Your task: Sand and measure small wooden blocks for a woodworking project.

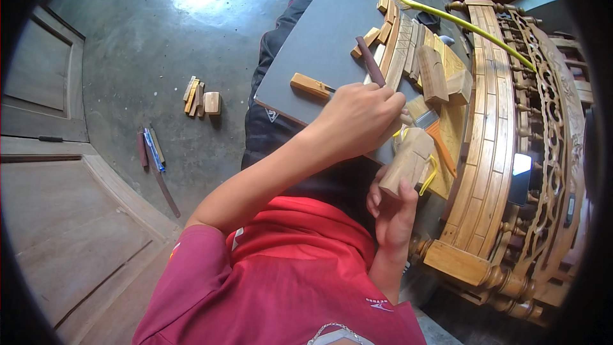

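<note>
My left hand [361, 117] has its fingers curled around a dark reddish-brown stick [369, 60], perhaps wrapped in sandpaper; its lower end is hidden under the fingers. Just below, my right hand [393, 206] grips a pale, shaped wooden block [407, 160] with a groove across it, thumb at its near end. A yellow cord [431, 175] hangs beside the block. Behind it lies a flat paintbrush [441, 141] with an orange handle. On the grey board [313, 33] across my legs rests a wooden tool handle [309, 85], its metal end partly behind my left wrist.
Wooden strips [398, 50] and blocks [433, 74] crowd the board's right side. A yellow-handled brush [464, 24] leans across a carved wooden bench [479, 143], where a phone [520, 179] lies. Small wood pieces [212, 103] and pens [154, 149] are on the floor, near a wooden panel [72, 230].
</note>
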A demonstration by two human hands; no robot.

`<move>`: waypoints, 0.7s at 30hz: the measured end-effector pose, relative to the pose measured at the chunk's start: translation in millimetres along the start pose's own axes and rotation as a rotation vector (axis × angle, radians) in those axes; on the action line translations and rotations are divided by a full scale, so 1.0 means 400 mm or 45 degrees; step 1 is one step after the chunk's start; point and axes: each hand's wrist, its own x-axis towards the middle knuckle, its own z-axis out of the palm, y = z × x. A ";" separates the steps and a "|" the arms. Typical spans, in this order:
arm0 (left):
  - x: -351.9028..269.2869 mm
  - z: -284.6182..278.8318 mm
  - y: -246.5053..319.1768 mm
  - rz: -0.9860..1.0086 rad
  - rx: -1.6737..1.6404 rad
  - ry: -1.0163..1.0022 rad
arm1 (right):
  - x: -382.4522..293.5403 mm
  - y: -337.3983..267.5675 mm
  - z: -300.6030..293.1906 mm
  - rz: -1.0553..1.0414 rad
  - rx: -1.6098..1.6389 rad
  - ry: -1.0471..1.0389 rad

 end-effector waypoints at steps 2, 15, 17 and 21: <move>-0.001 0.029 -0.008 -0.009 0.029 -0.007 | -0.002 -0.006 -0.005 -0.014 -0.005 0.033; 0.006 0.047 -0.044 -0.045 0.010 0.030 | -0.003 -0.010 -0.006 -0.067 -0.037 0.045; 0.008 0.044 -0.043 -0.100 0.047 -0.033 | -0.005 -0.010 -0.012 -0.062 -0.038 0.021; 0.013 0.051 -0.052 -0.109 0.073 -0.018 | 0.002 -0.030 -0.018 -0.138 -0.079 0.046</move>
